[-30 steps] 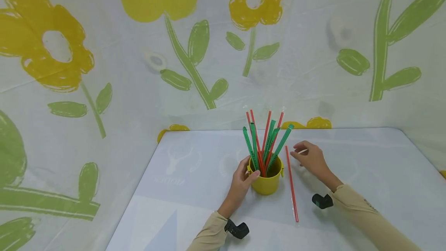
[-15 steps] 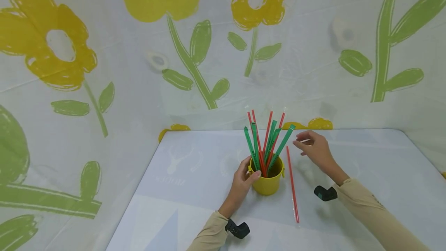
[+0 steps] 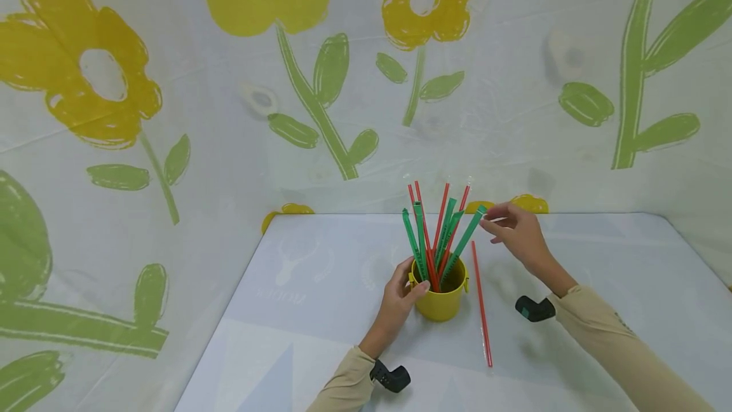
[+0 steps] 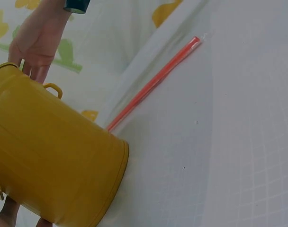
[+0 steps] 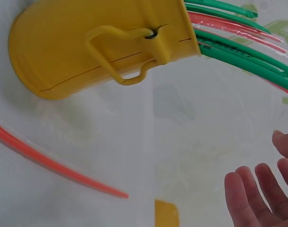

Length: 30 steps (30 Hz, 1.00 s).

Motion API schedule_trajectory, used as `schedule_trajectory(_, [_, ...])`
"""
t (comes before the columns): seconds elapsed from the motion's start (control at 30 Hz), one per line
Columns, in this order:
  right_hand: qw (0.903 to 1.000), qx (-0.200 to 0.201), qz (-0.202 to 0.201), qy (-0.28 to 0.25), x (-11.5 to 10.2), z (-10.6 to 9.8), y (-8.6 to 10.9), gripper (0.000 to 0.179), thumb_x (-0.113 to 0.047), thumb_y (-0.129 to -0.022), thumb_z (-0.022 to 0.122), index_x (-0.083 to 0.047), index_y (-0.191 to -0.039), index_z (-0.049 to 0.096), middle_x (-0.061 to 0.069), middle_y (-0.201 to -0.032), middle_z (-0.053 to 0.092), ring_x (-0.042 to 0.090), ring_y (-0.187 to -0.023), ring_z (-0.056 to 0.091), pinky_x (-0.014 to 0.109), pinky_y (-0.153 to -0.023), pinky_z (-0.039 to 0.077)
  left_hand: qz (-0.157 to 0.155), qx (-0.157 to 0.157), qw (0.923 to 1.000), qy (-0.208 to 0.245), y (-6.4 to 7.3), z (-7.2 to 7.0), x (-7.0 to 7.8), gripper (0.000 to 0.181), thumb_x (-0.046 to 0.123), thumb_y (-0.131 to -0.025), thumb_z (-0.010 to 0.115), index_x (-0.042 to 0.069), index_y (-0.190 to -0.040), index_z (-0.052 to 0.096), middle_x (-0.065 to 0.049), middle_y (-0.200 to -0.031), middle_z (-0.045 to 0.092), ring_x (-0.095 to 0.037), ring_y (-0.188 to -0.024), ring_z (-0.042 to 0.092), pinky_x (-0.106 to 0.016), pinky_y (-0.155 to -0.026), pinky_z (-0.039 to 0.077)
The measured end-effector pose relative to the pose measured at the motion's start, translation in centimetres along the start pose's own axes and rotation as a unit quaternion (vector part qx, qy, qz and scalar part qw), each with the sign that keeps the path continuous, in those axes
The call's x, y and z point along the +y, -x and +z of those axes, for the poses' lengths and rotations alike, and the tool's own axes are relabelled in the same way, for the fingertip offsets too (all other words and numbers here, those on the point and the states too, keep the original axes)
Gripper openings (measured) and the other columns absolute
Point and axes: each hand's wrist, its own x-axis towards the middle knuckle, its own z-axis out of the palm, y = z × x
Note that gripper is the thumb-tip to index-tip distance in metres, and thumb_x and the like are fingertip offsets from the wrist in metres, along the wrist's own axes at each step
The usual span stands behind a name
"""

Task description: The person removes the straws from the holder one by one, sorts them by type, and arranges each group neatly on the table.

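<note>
A small yellow bucket point(image 3: 438, 304) stands on the table, full of upright straws. My left hand point(image 3: 394, 301) grips it from the left, thumb at the rim. Several green-wrapped straws point(image 3: 409, 234) and several red straws point(image 3: 443, 208) in clear sleeves fan out of its top. My right hand point(image 3: 517, 237) hovers right of the bucket, its fingertips close by the top of the rightmost green straw point(image 3: 470, 232). In the right wrist view, its fingers point(image 5: 246, 194) and thumb stand apart with nothing between them. One red straw point(image 3: 482, 310) in a clear sleeve lies on the table between bucket and right arm.
The white table point(image 3: 320, 336) ends at a back edge just behind the straws. A cloth backdrop point(image 3: 486, 132) printed with yellow flowers hangs behind and to the left. Black wrist cameras point(image 3: 391, 376) sit on both wrists.
My right hand has risen and moved back, from beside the top of the lying red straw up to the top of the rightmost green straw. The left hand keeps its grip on the bucket.
</note>
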Motion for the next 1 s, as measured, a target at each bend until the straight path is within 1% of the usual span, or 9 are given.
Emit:
schedule_trajectory(0.23, [0.9999, 0.000, -0.009, -0.008, -0.7, 0.0, -0.5, 0.038, -0.029, -0.092, 0.061, -0.001, -0.117, 0.054, 0.017, -0.113, 0.059, 0.023, -0.094, 0.061, 0.021, -0.067, 0.054, -0.003, -0.001, 1.0000, -0.003, 0.0, 0.0, 0.0, 0.049, 0.023, -0.096, 0.054, 0.030, -0.141, 0.037, 0.011, -0.142, 0.042, -0.011, -0.130, 0.038, -0.044, -0.106, 0.033])
schedule_trajectory(0.33, [0.9998, -0.003, -0.014, -0.015, -1.1, 0.0, -0.5, 0.038, -0.027, -0.092, 0.062, 0.000, -0.118, 0.054, 0.017, -0.113, 0.059, 0.020, -0.093, 0.061, 0.021, -0.067, 0.053, -0.004, -0.001, 1.0000, -0.005, 0.0, 0.0, 0.1, 0.049, 0.025, -0.095, 0.054, 0.030, -0.141, 0.037, 0.012, -0.142, 0.042, -0.010, -0.130, 0.038, -0.043, -0.106, 0.033])
schedule_trajectory(0.5, [0.9997, -0.009, -0.012, -0.018, -1.6, 0.1, -0.5, 0.039, -0.025, -0.093, 0.061, 0.002, -0.120, 0.054, 0.017, -0.115, 0.058, 0.025, -0.096, 0.061, 0.021, -0.068, 0.053, -0.005, 0.000, 1.0000, -0.007, 0.0, 0.0, 0.2, 0.050, 0.027, -0.095, 0.055, 0.029, -0.142, 0.037, 0.011, -0.142, 0.042, -0.011, -0.130, 0.039, -0.043, -0.106, 0.033])
schedule_trajectory(0.6, [0.9996, -0.013, -0.013, -0.022, -1.7, 0.2, -0.7, 0.037, -0.023, -0.093, 0.061, 0.001, -0.120, 0.053, 0.018, -0.117, 0.058, 0.028, -0.099, 0.061, 0.021, -0.069, 0.053, -0.001, -0.002, 1.0000, -0.003, 0.0, -0.1, 0.1, 0.051, 0.027, -0.095, 0.055, 0.026, -0.143, 0.036, 0.008, -0.143, 0.041, -0.013, -0.131, 0.038, -0.043, -0.106, 0.033])
schedule_trajectory(0.67, [0.9994, -0.016, -0.016, -0.026, -1.8, 0.3, -0.7, 0.037, -0.023, -0.093, 0.061, 0.000, -0.120, 0.054, 0.018, -0.117, 0.059, 0.026, -0.098, 0.061, 0.021, -0.070, 0.053, 0.001, -0.003, 1.0000, -0.002, 0.0, -0.1, 0.0, 0.052, 0.027, -0.095, 0.055, 0.024, -0.143, 0.036, 0.007, -0.144, 0.041, -0.014, -0.131, 0.038, -0.042, -0.106, 0.033])
schedule_trajectory(0.73, [0.9992, -0.019, -0.019, -0.028, -1.9, 0.4, -0.8, 0.037, -0.024, -0.092, 0.062, -0.001, -0.120, 0.054, 0.017, -0.116, 0.060, 0.021, -0.096, 0.062, 0.022, -0.070, 0.053, 0.002, -0.003, 1.0000, -0.001, -0.1, -0.1, 0.1, 0.052, 0.026, -0.095, 0.055, 0.023, -0.143, 0.035, 0.005, -0.144, 0.040, -0.015, -0.131, 0.037, -0.042, -0.105, 0.034])
schedule_trajectory(0.83, [0.9989, -0.024, -0.025, -0.031, -2.0, 0.4, -0.8, 0.037, -0.024, -0.092, 0.063, -0.001, -0.119, 0.054, 0.019, -0.116, 0.060, 0.015, -0.092, 0.062, 0.022, -0.069, 0.054, -0.001, -0.003, 1.0000, -0.003, 0.0, -0.1, 0.1, 0.052, 0.027, -0.095, 0.055, 0.024, -0.143, 0.036, 0.006, -0.144, 0.040, -0.014, -0.131, 0.037, -0.042, -0.105, 0.034])
schedule_trajectory(0.9, [0.9987, -0.025, -0.028, -0.034, -2.1, 0.5, -0.8, 0.036, -0.023, -0.092, 0.063, -0.001, -0.119, 0.054, 0.020, -0.116, 0.060, 0.015, -0.092, 0.062, 0.022, -0.069, 0.054, -0.002, -0.002, 1.0000, -0.003, 0.0, -0.1, 0.1, 0.051, 0.026, -0.095, 0.055, 0.026, -0.143, 0.036, 0.008, -0.144, 0.041, -0.014, -0.131, 0.038, -0.043, -0.105, 0.034])
schedule_trajectory(1.0, [0.9981, -0.028, -0.033, -0.044, -2.2, 0.6, -0.9, 0.036, -0.018, -0.092, 0.063, 0.001, -0.120, 0.054, 0.022, -0.116, 0.060, 0.018, -0.093, 0.063, 0.023, -0.070, 0.054, -0.005, -0.001, 1.0000, -0.005, 0.0, 0.0, 0.1, 0.050, 0.027, -0.095, 0.055, 0.028, -0.142, 0.037, 0.010, -0.143, 0.041, -0.012, -0.131, 0.038, -0.043, -0.105, 0.034])
